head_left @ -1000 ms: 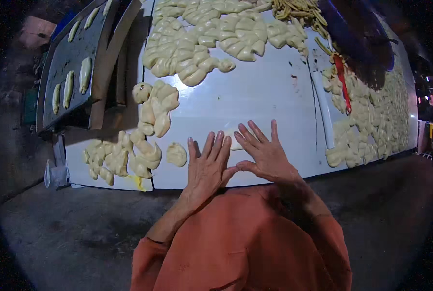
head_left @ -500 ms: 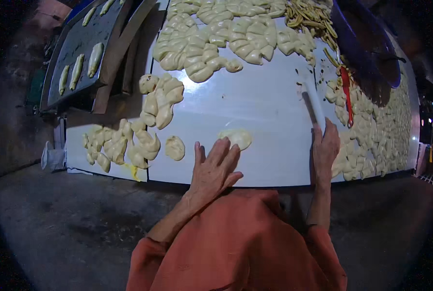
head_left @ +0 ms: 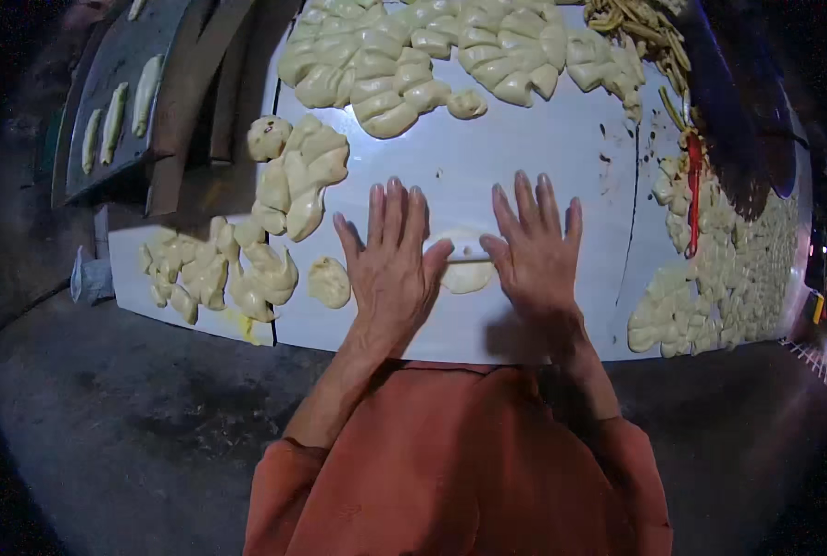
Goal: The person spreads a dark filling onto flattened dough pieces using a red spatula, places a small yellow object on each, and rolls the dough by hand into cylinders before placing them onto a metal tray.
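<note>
My left hand [head_left: 390,259] and my right hand [head_left: 534,255] lie palm down with fingers stretched, both open, over a white rolling pin [head_left: 469,252]. Its middle shows between my thumbs, resting across a thin flattened round of dough [head_left: 465,280] on the white tabletop [head_left: 450,157]; its ends are hidden under my hands. A small dough piece [head_left: 329,282] lies left of my left hand, and a larger lump [head_left: 300,176] sits above that piece.
Many dough pieces [head_left: 367,56] cover the back; more lie at left [head_left: 186,269] and right [head_left: 710,287]. A metal tray [head_left: 126,111] holds long rolled pieces at upper left. At upper right are yellowish strips [head_left: 636,28], a red utensil [head_left: 694,195] and a purple basin [head_left: 728,102].
My right hand held the rolling pin upright at the right half a second ago; the pin now lies crosswise under both hands on the dough. My left hand has moved up from the dough's near edge.
</note>
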